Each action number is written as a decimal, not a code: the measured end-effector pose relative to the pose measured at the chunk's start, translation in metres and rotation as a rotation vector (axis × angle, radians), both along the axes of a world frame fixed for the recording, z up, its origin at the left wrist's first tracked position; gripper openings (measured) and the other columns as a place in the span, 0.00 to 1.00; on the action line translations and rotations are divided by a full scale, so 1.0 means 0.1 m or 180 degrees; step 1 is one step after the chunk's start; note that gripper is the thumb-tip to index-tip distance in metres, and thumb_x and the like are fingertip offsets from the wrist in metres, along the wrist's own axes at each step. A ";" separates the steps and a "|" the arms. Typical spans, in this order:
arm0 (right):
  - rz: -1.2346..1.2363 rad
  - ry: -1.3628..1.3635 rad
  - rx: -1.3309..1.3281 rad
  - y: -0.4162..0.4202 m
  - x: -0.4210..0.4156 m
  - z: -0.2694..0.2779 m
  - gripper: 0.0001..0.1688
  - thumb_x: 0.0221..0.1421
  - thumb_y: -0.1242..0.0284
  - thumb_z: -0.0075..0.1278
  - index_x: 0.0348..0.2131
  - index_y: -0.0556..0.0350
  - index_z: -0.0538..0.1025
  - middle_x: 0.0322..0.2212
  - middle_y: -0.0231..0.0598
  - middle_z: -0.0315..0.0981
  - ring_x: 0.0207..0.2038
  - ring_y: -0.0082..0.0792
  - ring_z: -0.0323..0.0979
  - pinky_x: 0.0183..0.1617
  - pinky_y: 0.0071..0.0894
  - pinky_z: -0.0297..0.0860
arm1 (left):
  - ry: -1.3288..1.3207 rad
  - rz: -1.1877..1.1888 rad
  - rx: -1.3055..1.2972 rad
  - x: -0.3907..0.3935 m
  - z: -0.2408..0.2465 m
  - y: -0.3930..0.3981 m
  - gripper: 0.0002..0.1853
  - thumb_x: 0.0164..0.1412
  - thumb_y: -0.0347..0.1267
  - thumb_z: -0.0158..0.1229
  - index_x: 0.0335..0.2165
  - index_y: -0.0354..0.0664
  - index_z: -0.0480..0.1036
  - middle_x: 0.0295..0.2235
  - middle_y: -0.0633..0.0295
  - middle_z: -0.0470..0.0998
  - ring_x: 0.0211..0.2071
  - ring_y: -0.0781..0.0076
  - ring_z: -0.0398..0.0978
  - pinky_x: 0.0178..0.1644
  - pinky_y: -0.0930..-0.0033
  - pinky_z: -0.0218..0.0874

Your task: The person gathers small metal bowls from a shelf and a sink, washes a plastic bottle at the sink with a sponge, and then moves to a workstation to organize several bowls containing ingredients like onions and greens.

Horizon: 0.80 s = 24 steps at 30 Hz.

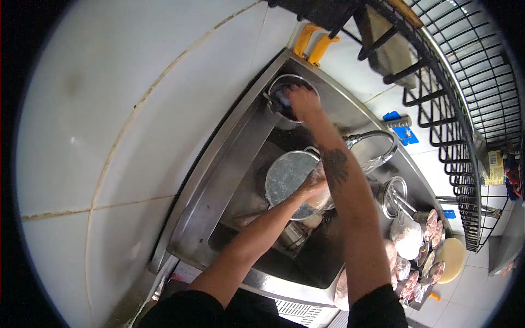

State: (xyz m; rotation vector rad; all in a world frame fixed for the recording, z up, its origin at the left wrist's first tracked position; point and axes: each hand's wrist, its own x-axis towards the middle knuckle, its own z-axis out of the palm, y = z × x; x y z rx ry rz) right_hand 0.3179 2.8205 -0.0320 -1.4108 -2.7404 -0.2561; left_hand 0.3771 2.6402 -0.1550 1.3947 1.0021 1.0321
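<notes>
My right hand [303, 102] reaches into a metal bucket [283, 121] at the far corner of the steel sink. Its fingertips are down among dark contents, so its grip cannot be made out. Lower down, my left hand [315, 182] is over a round metal pot [287, 176] of cloudy, bubbly water standing in the basin. Just below that hand is a pale, wet thing [320, 201], partly covered by my right forearm; whether the hand grips it is unclear. A smaller steel container [293, 235] lies near the pot.
A curved metal faucet [385, 153] rises beside my right forearm. Right of the basin are a metal strainer [396, 192], a white plastic bag [406, 235] and several containers of raw meat [430, 225]. A black wire rack [447, 139] hangs along the wall; two yellow handles [322, 49] stand behind the sink.
</notes>
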 end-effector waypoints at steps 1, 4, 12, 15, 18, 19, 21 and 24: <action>-0.0254 -0.0297 -0.0423 0.12 0.06 0.01 0.15 0.48 0.74 0.47 0.39 0.56 0.71 0.41 0.47 0.69 0.48 0.45 0.66 0.49 0.46 0.65 | -0.1287 -0.0195 -0.0768 -0.02 0.18 -0.02 0.43 0.50 0.46 0.61 0.56 0.36 0.51 0.51 0.52 0.64 0.54 0.62 0.59 0.59 0.66 0.47; -0.0233 0.0195 -0.0487 0.07 0.03 0.03 0.17 0.45 0.71 0.53 0.38 0.57 0.72 0.38 0.49 0.71 0.44 0.48 0.69 0.48 0.43 0.66 | -0.2755 -0.0114 -0.1287 -0.13 0.03 -0.03 0.39 0.53 0.45 0.59 0.56 0.37 0.52 0.50 0.54 0.65 0.52 0.66 0.62 0.56 0.67 0.50; -0.1424 0.7499 -0.2500 -1.30 1.13 0.06 0.25 0.43 0.71 0.42 0.44 0.60 0.67 0.34 0.48 0.72 0.39 0.47 0.72 0.43 0.46 0.71 | -0.2818 0.0145 -0.2699 -0.68 0.25 0.00 0.27 0.57 0.51 0.50 0.48 0.47 0.57 0.39 0.56 0.69 0.30 0.63 0.74 0.32 0.56 0.70; -0.2438 0.6106 -0.1936 -1.57 1.38 -0.09 0.26 0.47 0.63 0.48 0.43 0.61 0.66 0.40 0.53 0.67 0.42 0.51 0.68 0.46 0.55 0.66 | -0.3546 -0.0320 -0.2480 -0.56 0.19 0.06 0.26 0.58 0.54 0.44 0.44 0.46 0.62 0.38 0.57 0.70 0.29 0.65 0.74 0.32 0.58 0.70; -0.2666 0.2330 -0.0267 -1.90 0.99 -0.27 0.30 0.50 0.58 0.49 0.44 0.63 0.65 0.43 0.61 0.63 0.46 0.58 0.62 0.51 0.60 0.57 | -0.2503 0.0166 -0.1428 -0.39 0.04 0.03 0.24 0.60 0.52 0.43 0.43 0.45 0.65 0.37 0.59 0.69 0.35 0.67 0.71 0.40 0.63 0.66; -0.2705 0.2004 -0.0239 -2.12 0.65 -0.17 0.30 0.51 0.57 0.49 0.43 0.65 0.65 0.43 0.64 0.62 0.48 0.60 0.59 0.51 0.60 0.55 | -0.2075 0.0399 -0.0907 -0.43 0.05 0.09 0.23 0.61 0.50 0.43 0.43 0.45 0.65 0.37 0.60 0.69 0.36 0.68 0.70 0.41 0.65 0.64; -0.2267 0.2041 0.0092 -2.36 0.54 -0.22 0.28 0.51 0.58 0.48 0.43 0.64 0.66 0.45 0.64 0.61 0.48 0.61 0.58 0.51 0.59 0.56 | -0.1766 0.0530 -0.0402 -0.50 0.13 0.08 0.21 0.63 0.47 0.42 0.45 0.43 0.64 0.39 0.61 0.67 0.42 0.69 0.66 0.47 0.67 0.59; -0.1716 0.1623 0.0656 -2.21 0.89 -0.39 0.25 0.52 0.60 0.47 0.43 0.62 0.67 0.47 0.65 0.58 0.48 0.64 0.58 0.51 0.58 0.56 | -0.2961 0.0050 -0.1195 -0.44 0.03 -0.06 0.23 0.64 0.45 0.41 0.49 0.39 0.61 0.46 0.58 0.65 0.50 0.67 0.60 0.54 0.66 0.53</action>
